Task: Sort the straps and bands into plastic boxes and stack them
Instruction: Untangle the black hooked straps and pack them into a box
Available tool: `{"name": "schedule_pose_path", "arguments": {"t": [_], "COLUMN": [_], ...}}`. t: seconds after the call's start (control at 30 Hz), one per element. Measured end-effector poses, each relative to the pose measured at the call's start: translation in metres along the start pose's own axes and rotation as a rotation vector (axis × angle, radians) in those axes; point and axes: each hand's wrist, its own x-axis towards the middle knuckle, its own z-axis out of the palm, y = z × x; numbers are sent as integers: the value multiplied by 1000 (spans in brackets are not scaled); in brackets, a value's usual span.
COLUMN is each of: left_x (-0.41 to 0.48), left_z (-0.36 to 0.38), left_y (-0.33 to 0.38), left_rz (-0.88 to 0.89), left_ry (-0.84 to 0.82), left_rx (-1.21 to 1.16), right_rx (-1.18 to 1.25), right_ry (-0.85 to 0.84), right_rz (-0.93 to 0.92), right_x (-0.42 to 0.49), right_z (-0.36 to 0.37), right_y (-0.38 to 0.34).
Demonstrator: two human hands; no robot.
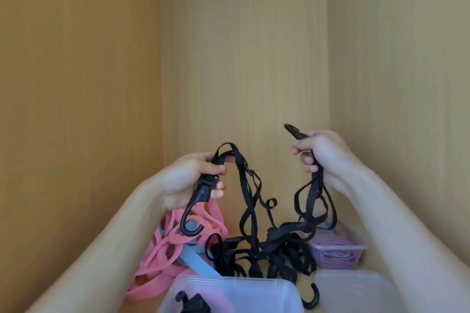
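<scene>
- Far left, the pink bands (pixel 162 256) lie in a loose heap with a blue band (pixel 197 265) threaded through them. They look unsorted and parked out of the way.
- The left grip (pixel 193 180) is curled tight round a black strap (pixel 201 194) just above its hook. It is held high, I'd say to let the length hang free of the tangle.
- Front and centre, a clear box (pixel 229 284) sits open nearest the person, one black hooked piece already in it. That's the likely home for the straps.
- Behind it the strap pile (pixel 267 249) is knotted together on the cupboard floor, and strands run up to both hands.
- The right grip (pixel 323 155) is closed round another stretch of strap, with a second hook (pixel 292 132) poking out above the fist. I can't tell whether it's the same strap.
- With the hands apart, this reads as teasing one strap out.
- Far right, a small box (pixel 338 249) holds purple and pink bands. In front of it there's a cloudy box or lid (pixel 356 290), and I can't tell which.
</scene>
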Motion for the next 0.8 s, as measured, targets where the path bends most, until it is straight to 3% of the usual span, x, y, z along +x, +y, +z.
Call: {"name": "schedule_pose_path", "arguments": {"t": [0.13,0.3,0.43,0.53,0.8], "left_x": [0,-1,-5,-8,0], "left_z": [2,4,7,7,7], "left_y": [1,0,2,5,-5], "left_rz": [-14,-19,-9,10,52], "left_ry": [-96,-195,-294,-358,-243], "left_rx": [79,207,184,195,319], "right_rx": [51,-169,14,19,-94], "right_ry": [-122,-247,-302,-416,-469], "right_rz": [14,-153,-6,59,57], "right_x": [-8,-17,-21,-28,-24], "right_z": [18,34,46,49,43], "right_y": [0,2,3,4,14]}}
